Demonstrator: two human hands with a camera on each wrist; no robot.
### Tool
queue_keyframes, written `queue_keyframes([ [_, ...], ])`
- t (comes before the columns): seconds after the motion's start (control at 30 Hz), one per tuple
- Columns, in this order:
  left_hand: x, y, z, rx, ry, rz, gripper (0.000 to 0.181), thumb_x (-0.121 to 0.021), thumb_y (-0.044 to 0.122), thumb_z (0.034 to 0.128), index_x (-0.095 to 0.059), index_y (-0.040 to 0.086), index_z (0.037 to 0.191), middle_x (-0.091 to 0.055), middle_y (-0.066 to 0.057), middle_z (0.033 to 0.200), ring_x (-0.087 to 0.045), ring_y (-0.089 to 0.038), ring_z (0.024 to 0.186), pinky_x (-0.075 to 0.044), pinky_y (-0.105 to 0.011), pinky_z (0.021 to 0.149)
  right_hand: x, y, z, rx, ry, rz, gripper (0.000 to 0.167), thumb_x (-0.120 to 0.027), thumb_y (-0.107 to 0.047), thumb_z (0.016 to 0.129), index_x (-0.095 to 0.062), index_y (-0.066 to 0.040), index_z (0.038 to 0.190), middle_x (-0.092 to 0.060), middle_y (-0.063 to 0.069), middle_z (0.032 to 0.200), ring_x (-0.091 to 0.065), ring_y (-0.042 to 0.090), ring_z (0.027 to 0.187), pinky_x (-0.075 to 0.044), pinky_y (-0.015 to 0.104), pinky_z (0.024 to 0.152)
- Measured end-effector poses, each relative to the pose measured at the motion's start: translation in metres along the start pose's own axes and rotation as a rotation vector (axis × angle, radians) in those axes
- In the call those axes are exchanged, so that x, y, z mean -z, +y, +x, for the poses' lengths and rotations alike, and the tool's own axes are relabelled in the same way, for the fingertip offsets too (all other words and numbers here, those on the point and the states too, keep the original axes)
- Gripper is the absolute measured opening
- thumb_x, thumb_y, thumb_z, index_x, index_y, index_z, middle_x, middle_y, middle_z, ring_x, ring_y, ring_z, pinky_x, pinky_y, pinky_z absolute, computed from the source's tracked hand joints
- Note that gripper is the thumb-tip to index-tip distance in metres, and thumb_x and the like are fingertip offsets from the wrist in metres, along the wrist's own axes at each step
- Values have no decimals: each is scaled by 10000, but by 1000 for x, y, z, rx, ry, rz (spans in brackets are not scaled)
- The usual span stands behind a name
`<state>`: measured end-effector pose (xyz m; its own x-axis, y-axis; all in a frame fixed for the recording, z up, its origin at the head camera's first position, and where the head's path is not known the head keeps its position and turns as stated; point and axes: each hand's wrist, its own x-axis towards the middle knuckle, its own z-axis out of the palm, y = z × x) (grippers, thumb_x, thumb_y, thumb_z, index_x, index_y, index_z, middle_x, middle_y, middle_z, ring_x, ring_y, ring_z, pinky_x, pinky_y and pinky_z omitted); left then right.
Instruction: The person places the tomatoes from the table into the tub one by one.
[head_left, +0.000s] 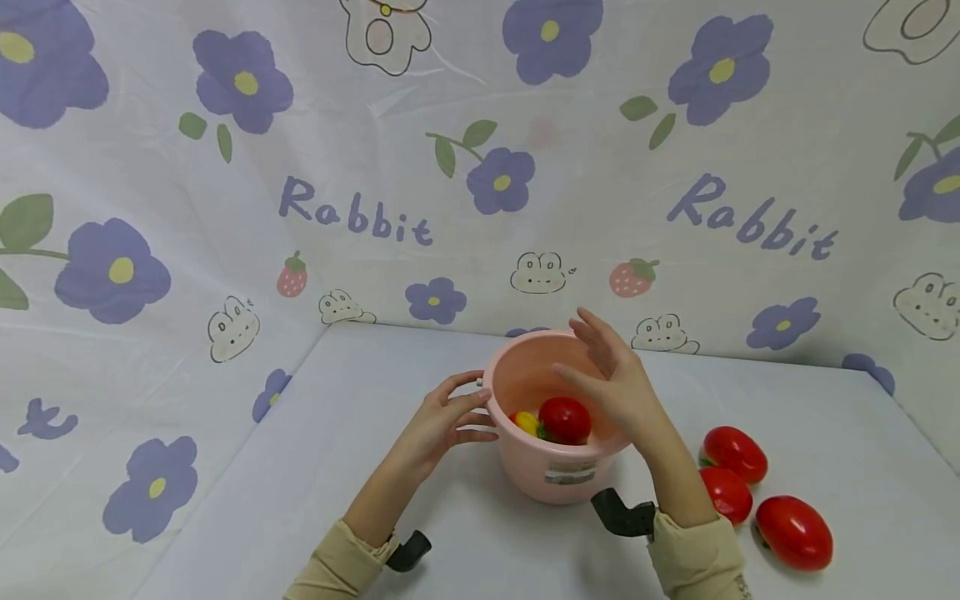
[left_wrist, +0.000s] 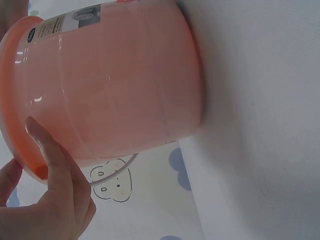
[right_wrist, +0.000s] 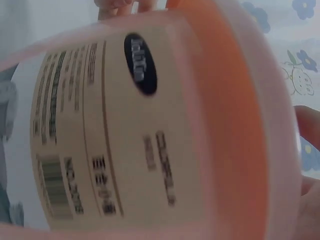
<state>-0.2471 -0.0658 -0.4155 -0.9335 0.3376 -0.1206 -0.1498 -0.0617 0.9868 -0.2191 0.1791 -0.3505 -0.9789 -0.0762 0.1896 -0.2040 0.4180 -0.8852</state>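
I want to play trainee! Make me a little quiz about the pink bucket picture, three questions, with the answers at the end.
1. Counting: how many red fruit-like pieces lie outside the bucket?
2. True or false: the bucket lies tipped over on its side.
3. Which hand is above the bucket's opening?

Key:
1. Three.
2. False; it stands upright on the table.
3. The right hand; the left hand is at the bucket's side.

Both hands point(head_left: 441, 423) point(head_left: 621, 385) apart; fingers point(head_left: 603, 339) relaxed
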Motion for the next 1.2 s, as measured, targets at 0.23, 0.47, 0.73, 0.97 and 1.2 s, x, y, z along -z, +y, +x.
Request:
queue_keyframes([
  [0.23, 0, 0, 1, -4, -2, -5, 549, -646, 349, 931, -438, 215, 1421, -597, -241, 1314, -728, -220, 958, -599, -401, 858, 17, 7, -9, 2, 47, -21, 828, -700, -338, 893, -202, -312, 1554, -345, 46, 1588, -310, 335, 1473, -352, 578, 1129],
  [0.47, 0, 1, 1, -8, -12, -15, 531, -637, 343, 937, -444, 215, 1416, -580, -255, 1329, -727, -204, 943, -600, -401, 855, 34, 12, -17, -9, 80, -32, 852, -692, -349, 898, -159, -319, 1562, -305, 56, 1606, -257, 356, 1490, -325, 617, 1124],
  [0.73, 0, -2, 0, -9, -10, -9, 524, -635, 337, 940, -448, 210, 1413, -599, -238, 1304, -726, -206, 946, -599, -405, 860, 52, 28, -31, -11, 137, -89, 859, -685, -290, 910, -132, -328, 1566, -298, 87, 1605, -267, 357, 1481, -334, 584, 1116],
  [0.97, 0, -2, 1, -11, -12, -10, 545, -642, 351, 933, -441, 212, 1420, -597, -243, 1302, -726, -200, 944, -598, -405, 862, 68, 43, -44, -80, 190, -112, 849, -655, -350, 924, -96, -357, 1564, -263, 111, 1614, -240, 394, 1479, -359, 580, 1071],
  [1.2, 0, -3, 2, -6, -5, -8, 555, -650, 361, 926, -443, 215, 1420, -621, -214, 1278, -723, -210, 950, -599, -407, 859, 86, 62, -59, -198, 221, -130, 843, -617, -424, 933, -46, -402, 1552, -209, 99, 1632, -191, 391, 1493, -336, 488, 1071],
])
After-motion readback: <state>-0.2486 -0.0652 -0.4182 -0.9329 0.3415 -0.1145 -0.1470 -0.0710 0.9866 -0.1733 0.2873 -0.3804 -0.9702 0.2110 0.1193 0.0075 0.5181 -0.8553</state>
